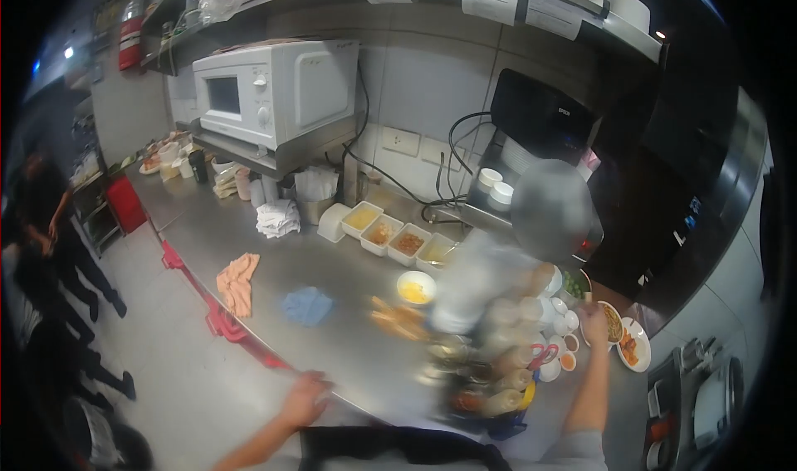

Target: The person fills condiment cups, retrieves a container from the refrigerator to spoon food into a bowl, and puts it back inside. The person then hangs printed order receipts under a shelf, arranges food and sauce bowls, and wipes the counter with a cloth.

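My left hand rests at the counter's front edge, its fingers loosely curled and blurred. On the right my right hand reaches to the rim of a white bowl of brown food, beside a pot with green pieces. Whether its fingers grip the bowl is too blurred to tell. A plate of orange food lies just right of it. Left of the right forearm stand small sauce cups and blurred bottles. A white bowl with yellow food sits mid-counter.
White tubs of ingredients line the wall side. An orange cloth and a blue cloth lie on the steel counter. A microwave and a black printer stand above. People stand at far left.
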`<state>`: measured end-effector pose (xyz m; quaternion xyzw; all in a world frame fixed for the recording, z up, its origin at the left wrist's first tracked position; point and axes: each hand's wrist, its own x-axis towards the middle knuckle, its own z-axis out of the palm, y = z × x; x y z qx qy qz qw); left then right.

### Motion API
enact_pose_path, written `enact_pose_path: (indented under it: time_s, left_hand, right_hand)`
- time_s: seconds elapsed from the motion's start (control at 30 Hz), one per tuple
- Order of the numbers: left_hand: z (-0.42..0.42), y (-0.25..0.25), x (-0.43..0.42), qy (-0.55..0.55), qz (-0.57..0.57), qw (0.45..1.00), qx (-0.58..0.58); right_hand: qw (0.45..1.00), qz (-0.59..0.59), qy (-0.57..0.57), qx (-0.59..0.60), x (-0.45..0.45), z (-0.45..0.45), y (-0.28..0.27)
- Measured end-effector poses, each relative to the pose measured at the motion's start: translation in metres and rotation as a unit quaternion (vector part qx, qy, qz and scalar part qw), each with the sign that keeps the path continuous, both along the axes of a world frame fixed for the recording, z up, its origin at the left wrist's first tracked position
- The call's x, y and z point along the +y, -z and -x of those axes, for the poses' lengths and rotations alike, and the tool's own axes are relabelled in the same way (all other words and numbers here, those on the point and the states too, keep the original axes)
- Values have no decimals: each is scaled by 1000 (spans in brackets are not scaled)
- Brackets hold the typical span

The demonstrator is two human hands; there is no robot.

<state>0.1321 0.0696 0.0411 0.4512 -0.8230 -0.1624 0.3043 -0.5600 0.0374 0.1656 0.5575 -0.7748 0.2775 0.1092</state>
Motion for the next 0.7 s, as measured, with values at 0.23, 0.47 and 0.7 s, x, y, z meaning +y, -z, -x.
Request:
enact_pose_path:
  time_s: [0.23, 0.47, 0.7]
  left_hand:
    - [-73, 5, -93, 47, 95, 990, -97]
    - [-94, 40, -198, -26, 67, 991, -115]
    - [-97, 38, -203, -45, 82, 991, -101]
  right_hand:
    - [986, 118, 81, -82, 161, -212, -103]
    - [941, -141, -217, -219, 99, -401, -70]
    - [895, -295, -330, -57, 23, -449, 1]
